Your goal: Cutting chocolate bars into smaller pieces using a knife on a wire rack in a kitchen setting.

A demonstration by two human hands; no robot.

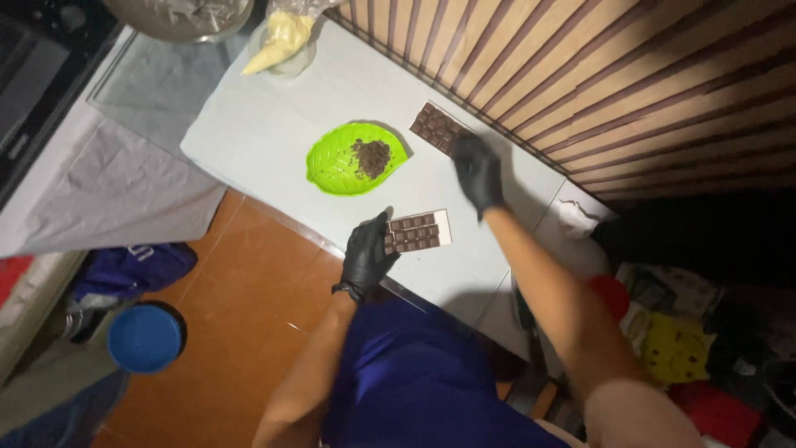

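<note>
Both my hands wear black gloves. My left hand [366, 251] rests at the near table edge and holds the left end of a chocolate bar [417, 231] lying on white wrapping. My right hand [478, 172] hovers, blurred, beside a second chocolate bar [434, 127] that lies near the slatted wall; I cannot tell whether it touches the bar. A green leaf-shaped plate [336, 162] to the left carries a small heap of chopped chocolate [371, 156].
The light grey table [265, 124] ends at a wooden slatted wall [597, 75]. A piping bag of cream [278, 43] stands in a glass at the far end beside a metal bowl [178, 17]. A blue bowl [145, 338] sits on the orange floor; clutter lies at right.
</note>
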